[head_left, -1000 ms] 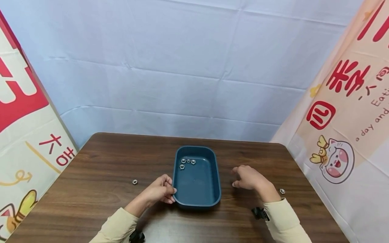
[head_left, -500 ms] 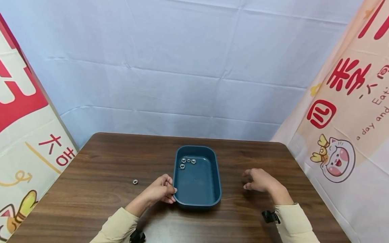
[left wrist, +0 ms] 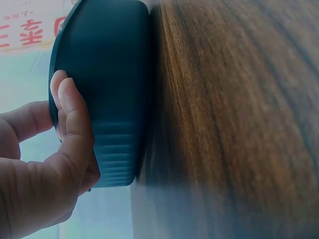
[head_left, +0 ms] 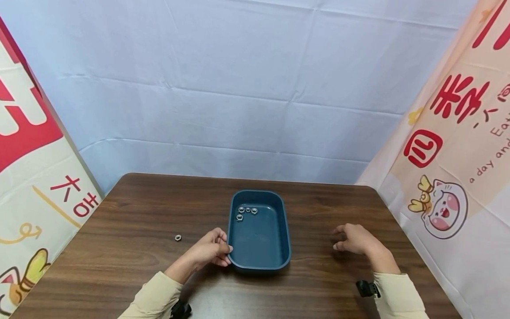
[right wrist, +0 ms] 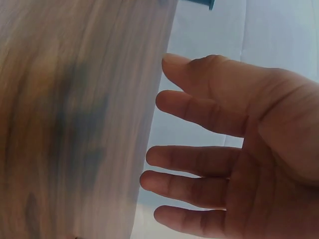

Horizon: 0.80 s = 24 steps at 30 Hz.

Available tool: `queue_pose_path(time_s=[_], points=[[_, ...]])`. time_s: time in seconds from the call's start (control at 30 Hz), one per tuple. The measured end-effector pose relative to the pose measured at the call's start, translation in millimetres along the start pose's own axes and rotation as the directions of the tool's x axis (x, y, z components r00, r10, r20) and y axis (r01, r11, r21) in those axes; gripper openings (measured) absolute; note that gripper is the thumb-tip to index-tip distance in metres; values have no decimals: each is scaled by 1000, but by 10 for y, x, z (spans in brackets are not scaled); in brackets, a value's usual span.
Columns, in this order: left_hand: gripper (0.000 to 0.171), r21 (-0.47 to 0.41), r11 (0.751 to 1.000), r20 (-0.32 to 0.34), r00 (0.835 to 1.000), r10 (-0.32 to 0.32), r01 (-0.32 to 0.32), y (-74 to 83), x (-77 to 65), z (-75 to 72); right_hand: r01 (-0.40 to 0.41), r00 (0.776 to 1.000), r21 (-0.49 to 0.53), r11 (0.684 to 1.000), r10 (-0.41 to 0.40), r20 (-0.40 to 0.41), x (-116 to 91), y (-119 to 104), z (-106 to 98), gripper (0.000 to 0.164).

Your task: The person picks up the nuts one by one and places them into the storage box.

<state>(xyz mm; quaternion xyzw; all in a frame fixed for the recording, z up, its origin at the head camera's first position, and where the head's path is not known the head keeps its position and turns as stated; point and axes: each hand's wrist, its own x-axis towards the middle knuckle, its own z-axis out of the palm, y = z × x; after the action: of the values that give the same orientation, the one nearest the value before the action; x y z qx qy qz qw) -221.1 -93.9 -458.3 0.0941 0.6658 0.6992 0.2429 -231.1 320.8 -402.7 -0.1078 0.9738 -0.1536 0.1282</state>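
My left hand pinches the near left rim of a dark blue plastic tray. In the left wrist view its thumb lies over the rim and the fingers press the outer wall. Several metal hex nuts lie inside the tray, toward its far left. Another hex nut sits on the table, left of my left hand. To the right of the tray, my right hand hovers over the tabletop. Its fingers are spread and relaxed, holding nothing, in the right wrist view.
The brown wooden table has a far edge against a pale cloth backdrop. Printed banners stand at the left and right. Both wrists carry black cameras below pale sleeves.
My right hand has moved to the right, away from the tray. A nut seen at the right a second ago is now hidden by that hand and arm. The left hand keeps its grip.
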Motion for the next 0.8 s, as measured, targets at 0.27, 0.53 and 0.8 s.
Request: queue_pose_path(time_s=[0.27,0.53,0.8], points=[[29,-3,1000,3,1000,-1,1,14,-1,6,-27,1000,-17,999,27,-10,-37,174,10,44],[29,1,1000,4,1000,-7,7,23,-2,9,-41,992,47,998,46,-120,-68,406,54,34],[28,2,1000,4,1000,5,-5,-11,22,0,-64,940,169,984,116,-320,-120,603,208,25]])
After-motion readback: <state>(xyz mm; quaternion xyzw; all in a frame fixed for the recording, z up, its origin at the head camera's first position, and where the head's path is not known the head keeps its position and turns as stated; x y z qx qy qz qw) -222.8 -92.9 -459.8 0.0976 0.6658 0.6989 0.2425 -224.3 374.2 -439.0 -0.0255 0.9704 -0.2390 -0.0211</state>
